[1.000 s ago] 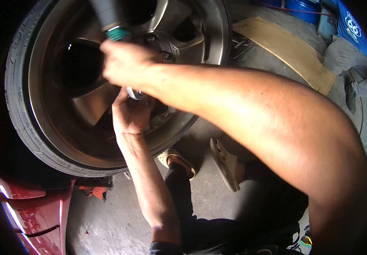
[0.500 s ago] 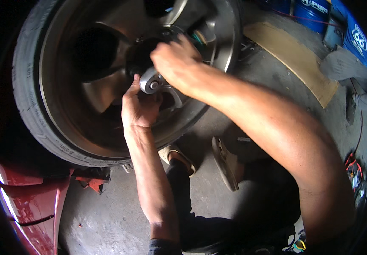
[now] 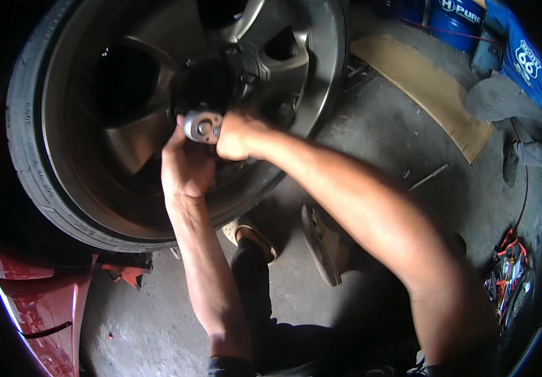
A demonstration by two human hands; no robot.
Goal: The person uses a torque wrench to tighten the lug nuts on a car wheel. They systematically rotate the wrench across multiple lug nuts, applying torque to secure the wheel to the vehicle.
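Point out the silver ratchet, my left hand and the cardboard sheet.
Silver ratchet [image 3: 203,127]: head view, on its round end.
Left hand [image 3: 188,166]: head view, on its middle.
Cardboard sheet [image 3: 427,89]: head view, on its middle.

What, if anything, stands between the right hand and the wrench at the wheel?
Nothing visible: the right hand, blurred, is closed on the wrench beside its round head. The left hand is at the head's other side.
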